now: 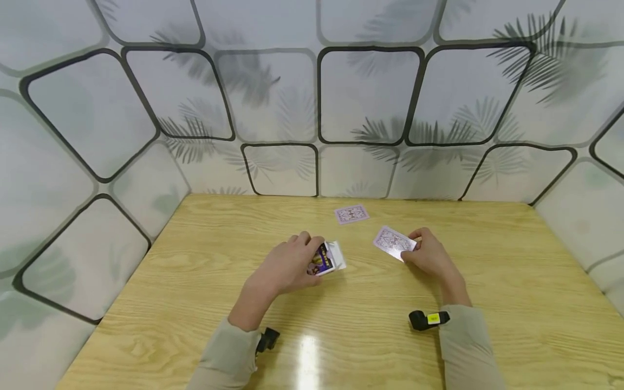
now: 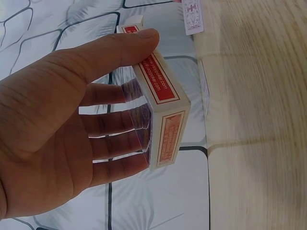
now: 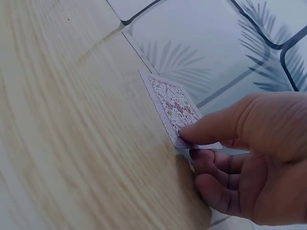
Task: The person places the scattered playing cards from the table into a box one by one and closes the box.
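Note:
My left hand point(image 1: 287, 264) grips a playing-card box point(image 2: 160, 91), thumb along one narrow side and fingers on the opposite side. The box is white with red printed panels, and a purple and yellow picture shows on its face in the head view. A white flap point(image 1: 337, 254) stands out at its right end. To the right, my right hand point(image 1: 431, 257) pinches a playing card point(image 3: 175, 105) by its near corner between thumb and fingers, patterned back upward, held low over the table. Another playing card point(image 1: 352, 214) lies back up on the table, beyond both hands.
The wooden table point(image 1: 195, 303) meets a wall point(image 1: 283, 168) with a black-outlined pattern and leaf prints along its back edge. Side walls stand at left and right. Both wrists wear small black cameras point(image 1: 268, 340) over beige sleeves.

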Tool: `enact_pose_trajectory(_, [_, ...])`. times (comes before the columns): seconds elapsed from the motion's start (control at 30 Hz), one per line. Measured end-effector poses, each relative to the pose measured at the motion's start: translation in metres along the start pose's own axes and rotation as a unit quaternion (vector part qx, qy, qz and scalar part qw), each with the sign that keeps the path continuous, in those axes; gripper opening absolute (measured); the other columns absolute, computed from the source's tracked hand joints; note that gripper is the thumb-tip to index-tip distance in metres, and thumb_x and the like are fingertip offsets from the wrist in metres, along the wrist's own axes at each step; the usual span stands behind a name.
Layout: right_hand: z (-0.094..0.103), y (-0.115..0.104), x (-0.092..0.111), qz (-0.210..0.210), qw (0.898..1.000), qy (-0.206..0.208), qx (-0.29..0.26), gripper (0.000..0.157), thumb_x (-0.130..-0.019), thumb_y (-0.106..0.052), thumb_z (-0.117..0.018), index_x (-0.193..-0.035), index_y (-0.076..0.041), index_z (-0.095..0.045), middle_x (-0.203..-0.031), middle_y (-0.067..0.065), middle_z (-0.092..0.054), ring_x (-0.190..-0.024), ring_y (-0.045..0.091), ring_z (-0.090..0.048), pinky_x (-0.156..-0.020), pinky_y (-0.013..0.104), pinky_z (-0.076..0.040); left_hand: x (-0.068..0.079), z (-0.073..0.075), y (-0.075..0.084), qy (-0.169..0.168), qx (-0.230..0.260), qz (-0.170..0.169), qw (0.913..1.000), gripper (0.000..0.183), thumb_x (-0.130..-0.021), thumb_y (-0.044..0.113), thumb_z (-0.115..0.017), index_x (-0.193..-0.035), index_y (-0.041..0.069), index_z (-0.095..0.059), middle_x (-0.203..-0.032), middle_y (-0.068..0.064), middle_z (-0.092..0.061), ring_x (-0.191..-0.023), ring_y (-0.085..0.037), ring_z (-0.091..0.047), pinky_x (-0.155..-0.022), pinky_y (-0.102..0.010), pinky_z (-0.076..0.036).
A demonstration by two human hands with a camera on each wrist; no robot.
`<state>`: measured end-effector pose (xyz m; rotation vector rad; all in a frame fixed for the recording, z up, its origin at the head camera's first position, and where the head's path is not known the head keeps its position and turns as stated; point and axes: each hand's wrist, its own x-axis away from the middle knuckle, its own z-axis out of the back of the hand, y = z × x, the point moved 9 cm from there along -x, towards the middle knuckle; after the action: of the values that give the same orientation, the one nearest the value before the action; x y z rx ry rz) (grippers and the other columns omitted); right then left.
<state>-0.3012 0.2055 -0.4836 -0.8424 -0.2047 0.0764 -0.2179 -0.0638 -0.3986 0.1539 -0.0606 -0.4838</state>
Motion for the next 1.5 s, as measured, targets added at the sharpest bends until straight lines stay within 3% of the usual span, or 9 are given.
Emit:
enact_pose_trajectory(0.3, [-0.006, -0.003, -0.001, -0.015, 0.994, -0.003, -0.108, 0.042, -0.098, -0.001, -0.049, -0.138, 0.005, -0.038, -0.086, 0.013, -0.054, -0.065, 0.016, -0.061, -0.055, 0.030, -0.056, -0.001, 0.000, -0.001, 0.004, -0.001, -0.001, 1.0000, 0.074, -0.082, 0.040, -0.080, -0.142, 0.011, -0.047, -0.115, -0.009, -0.056, -0.091, -0.018, -0.053, -0.077, -0.035, -0.051])
enact_pose_trajectory(0.57, [-0.004, -0.009, 0.000, -0.013, 0.990, 0.020, -0.140, 0.041, -0.098, -0.001, -0.045, -0.138, 0.006, -0.040, -0.093, 0.014, -0.049, -0.066, 0.017, -0.059, -0.054, 0.029, -0.055, -0.002, -0.001, -0.001, 0.003, -0.005, -0.002, 1.0000, 0.074, -0.082, 0.040, -0.080, -0.142, 0.011, -0.047, -0.115, -0.009, -0.056, -0.089, -0.017, -0.052, -0.076, -0.034, -0.050])
enact_pose_trajectory(0.83, [0.009, -0.031, 0.004, 0.049, 0.984, 0.072, -0.158, 0.039, -0.099, -0.001, -0.047, -0.137, 0.008, -0.050, -0.099, 0.016, -0.046, -0.062, 0.015, -0.057, -0.057, 0.028, -0.057, -0.002, -0.002, -0.001, -0.002, -0.007, 0.001, 1.0000, 0.074, -0.083, 0.040, -0.080, -0.143, 0.011, -0.047, -0.116, -0.009, -0.056, -0.090, -0.017, -0.052, -0.077, -0.034, -0.050])
enact_pose_trajectory(1.1, [0.022, -0.057, 0.012, 0.108, 0.973, 0.119, -0.168, 0.028, -0.099, -0.002, -0.054, -0.124, 0.005, -0.064, -0.108, 0.024, -0.060, -0.063, 0.010, -0.055, -0.054, 0.024, -0.053, -0.002, -0.001, 0.000, 0.003, -0.012, -0.004, 0.9999, 0.074, -0.082, 0.040, -0.080, -0.142, 0.011, -0.047, -0.114, -0.010, -0.056, -0.090, -0.018, -0.052, -0.076, -0.034, -0.051])
enact_pose_trajectory(1.3, [0.022, -0.074, 0.019, 0.118, 0.974, 0.115, -0.158, 0.024, -0.099, 0.000, -0.050, -0.114, 0.008, -0.067, -0.119, 0.025, -0.061, -0.070, 0.013, -0.056, -0.054, 0.020, -0.048, -0.002, -0.002, 0.000, 0.004, -0.006, -0.005, 1.0000, 0.074, -0.082, 0.039, -0.081, -0.142, 0.011, -0.048, -0.113, -0.009, -0.056, -0.090, -0.017, -0.051, -0.076, -0.034, -0.050])
enact_pose_trajectory(1.5, [0.019, -0.099, 0.029, 0.155, 0.972, 0.083, -0.153, 0.022, -0.097, 0.001, -0.055, -0.113, 0.008, -0.069, -0.114, 0.024, -0.064, -0.067, 0.013, -0.056, -0.056, 0.022, -0.050, -0.003, -0.001, 0.002, 0.005, -0.005, -0.009, 0.9999, 0.074, -0.082, 0.039, -0.081, -0.142, 0.012, -0.047, -0.114, -0.008, -0.055, -0.090, -0.016, -0.051, -0.076, -0.033, -0.050])
